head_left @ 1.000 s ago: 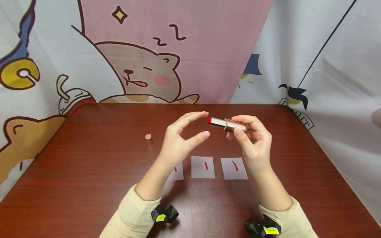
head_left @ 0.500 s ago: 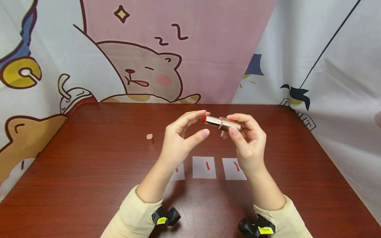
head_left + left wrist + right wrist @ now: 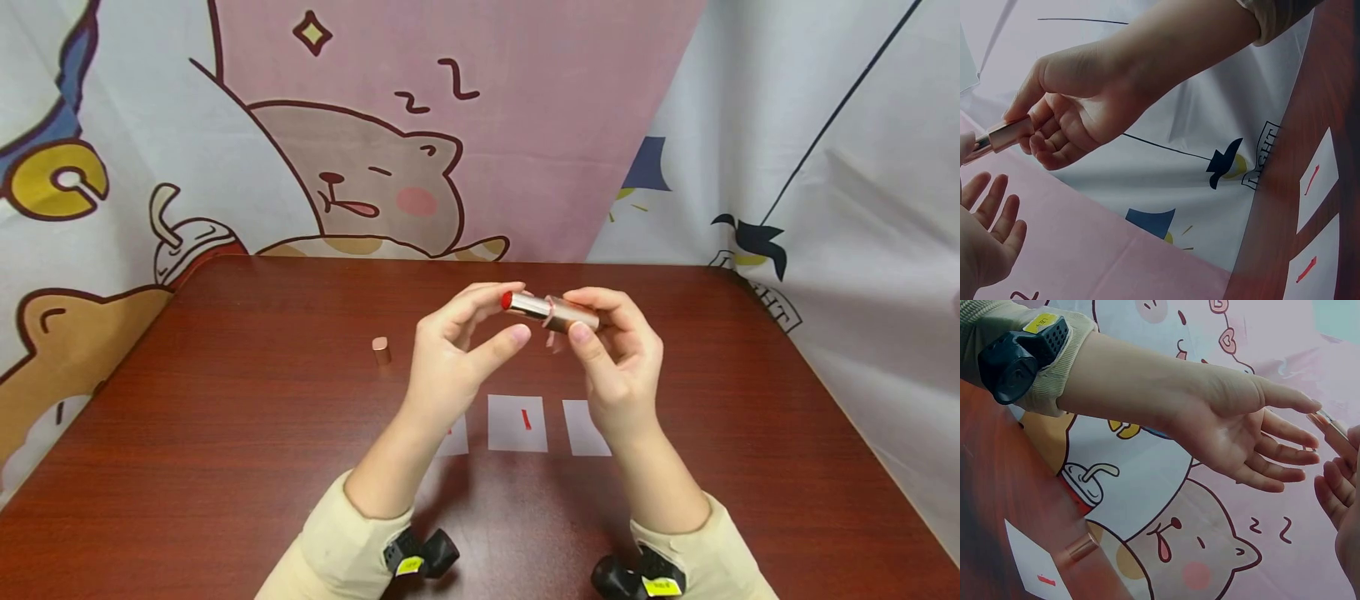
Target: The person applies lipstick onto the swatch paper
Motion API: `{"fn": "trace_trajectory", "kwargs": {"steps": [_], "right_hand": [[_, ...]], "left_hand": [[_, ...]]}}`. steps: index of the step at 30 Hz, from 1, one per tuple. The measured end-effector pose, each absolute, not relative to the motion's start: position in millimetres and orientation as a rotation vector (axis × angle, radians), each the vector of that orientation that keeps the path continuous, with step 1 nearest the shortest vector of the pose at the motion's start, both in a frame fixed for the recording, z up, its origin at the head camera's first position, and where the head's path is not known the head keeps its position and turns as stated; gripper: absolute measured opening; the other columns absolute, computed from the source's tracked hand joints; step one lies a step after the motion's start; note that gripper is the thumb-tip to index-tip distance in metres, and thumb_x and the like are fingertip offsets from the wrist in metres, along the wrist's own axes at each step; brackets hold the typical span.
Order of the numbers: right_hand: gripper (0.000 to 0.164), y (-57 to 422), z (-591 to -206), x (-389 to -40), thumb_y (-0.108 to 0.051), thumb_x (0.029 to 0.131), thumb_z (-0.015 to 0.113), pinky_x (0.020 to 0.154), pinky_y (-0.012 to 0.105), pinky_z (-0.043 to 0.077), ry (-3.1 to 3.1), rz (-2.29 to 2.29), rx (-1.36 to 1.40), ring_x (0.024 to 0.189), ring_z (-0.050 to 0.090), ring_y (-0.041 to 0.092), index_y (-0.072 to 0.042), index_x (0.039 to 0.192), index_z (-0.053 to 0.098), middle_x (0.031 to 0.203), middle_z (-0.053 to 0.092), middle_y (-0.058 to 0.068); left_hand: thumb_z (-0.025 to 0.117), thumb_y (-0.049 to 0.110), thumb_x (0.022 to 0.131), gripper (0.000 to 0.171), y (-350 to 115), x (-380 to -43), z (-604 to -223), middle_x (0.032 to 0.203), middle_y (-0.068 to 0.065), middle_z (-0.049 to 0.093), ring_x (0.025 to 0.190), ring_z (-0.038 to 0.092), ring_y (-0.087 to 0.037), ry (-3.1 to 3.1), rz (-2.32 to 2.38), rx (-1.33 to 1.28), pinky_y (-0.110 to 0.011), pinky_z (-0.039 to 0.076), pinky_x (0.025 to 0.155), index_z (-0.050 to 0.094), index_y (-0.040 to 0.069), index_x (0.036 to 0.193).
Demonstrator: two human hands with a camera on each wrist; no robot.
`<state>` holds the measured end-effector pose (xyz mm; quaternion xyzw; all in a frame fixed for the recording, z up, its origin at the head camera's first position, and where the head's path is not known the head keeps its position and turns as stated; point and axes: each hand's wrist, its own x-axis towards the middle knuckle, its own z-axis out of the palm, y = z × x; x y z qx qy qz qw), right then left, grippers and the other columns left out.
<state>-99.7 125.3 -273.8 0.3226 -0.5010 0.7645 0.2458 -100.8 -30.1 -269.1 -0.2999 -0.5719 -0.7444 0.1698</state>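
Observation:
My right hand (image 3: 622, 367) pinches a lipstick (image 3: 572, 315) between thumb and fingers, held well above the table. Its metallic tube is uncapped and the red tip points left. My left hand (image 3: 450, 358) is spread beside that tip, fingers loosely bent and thumb apart. In the right wrist view, the left hand's thumb (image 3: 1300, 402) lies right at the end of the lipstick (image 3: 1340, 439). The left wrist view has the right hand (image 3: 1085, 103) gripping the rose-gold base (image 3: 1011, 133). Upright on the table stands the lipstick cap (image 3: 381, 350).
A white paper square (image 3: 517, 442) with a red stroke lies on the dark red table (image 3: 225, 433). Another paper (image 3: 585, 437) is half hidden by the right hand, a third mostly by the left arm. A cartoon curtain (image 3: 540, 125) hangs behind the table.
The right hand has moved left with the lipstick, bringing its red tip between the left hand's thumb and fingers. The left hand has barely moved.

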Motion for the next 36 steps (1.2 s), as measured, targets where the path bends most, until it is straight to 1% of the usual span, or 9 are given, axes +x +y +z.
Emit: {"fn": "trace_trajectory", "kwargs": {"steps": [3,9,14,18,22,24,31,36], "right_hand": [[0.017,125,-275,-100,0.002,0.089,0.059,0.062,0.026,0.050,-1.377,2.082,0.879,0.066,0.058,0.020,0.007,0.105,0.061,0.095,0.067,0.015],[0.018,125,-277,-100,0.002,0.088,0.058,0.062,0.025,0.050,-1.447,2.045,0.863,0.066,0.058,0.021,0.004,0.106,0.062,0.095,0.067,0.012],[0.019,125,-281,-100,0.000,0.089,0.058,0.062,0.026,0.050,-1.497,2.015,0.856,0.066,0.058,0.020,0.003,0.107,0.062,0.096,0.068,0.011],[0.019,125,-283,-100,-0.001,0.090,0.058,0.063,0.026,0.049,-1.505,2.023,0.864,0.066,0.057,0.022,0.003,0.108,0.062,0.097,0.068,0.010],[0.019,126,-285,-100,0.000,0.090,0.057,0.062,0.026,0.049,-1.521,2.030,0.863,0.066,0.057,0.021,0.000,0.108,0.062,0.098,0.068,0.009],[0.019,126,-286,-100,0.001,0.090,0.057,0.062,0.026,0.049,-1.529,2.037,0.862,0.067,0.058,0.020,0.000,0.108,0.062,0.098,0.068,0.009],[0.018,126,-287,-99,0.002,0.089,0.057,0.062,0.027,0.049,-1.598,2.040,0.860,0.066,0.059,0.021,0.000,0.106,0.062,0.092,0.067,0.008],[0.021,127,-287,-101,0.005,0.087,0.055,0.061,0.026,0.050,-1.641,2.030,0.887,0.068,0.060,0.019,0.000,0.106,0.062,0.093,0.066,0.008]], "left_hand": [[0.066,-0.008,0.081,0.032,-29,-99,-268,0.112,-0.020,0.062,0.103,0.061,-0.029,-1.602,-2.142,-0.833,-0.045,0.041,0.098,0.061,-0.014,0.112],[0.066,-0.012,0.080,0.029,-28,-98,-267,0.108,-0.023,0.062,0.100,0.061,-0.028,-1.551,-2.176,-0.799,-0.040,0.044,0.095,0.061,-0.017,0.108],[0.066,-0.015,0.079,0.023,-27,-98,-267,0.102,-0.024,0.062,0.096,0.061,-0.026,-1.513,-2.186,-0.801,-0.039,0.046,0.092,0.061,-0.020,0.101],[0.067,-0.014,0.080,0.020,-27,-99,-268,0.100,-0.024,0.062,0.095,0.061,-0.026,-1.490,-2.190,-0.809,-0.037,0.047,0.090,0.062,-0.020,0.098],[0.067,-0.013,0.080,0.019,-26,-99,-268,0.099,-0.023,0.063,0.093,0.062,-0.027,-1.476,-2.206,-0.804,-0.035,0.048,0.087,0.063,-0.018,0.098],[0.067,-0.013,0.080,0.019,-26,-99,-268,0.099,-0.022,0.063,0.092,0.062,-0.026,-1.470,-2.225,-0.794,-0.034,0.049,0.085,0.064,-0.017,0.098],[0.067,-0.013,0.080,0.021,-27,-98,-269,0.095,-0.006,0.067,0.087,0.064,-0.022,-1.456,-2.265,-0.747,-0.031,0.051,0.080,0.062,-0.019,0.100],[0.066,-0.015,0.080,0.020,-27,-100,-268,0.092,-0.003,0.067,0.086,0.064,-0.022,-1.446,-2.262,-0.747,-0.032,0.051,0.080,0.061,-0.020,0.099]]}}
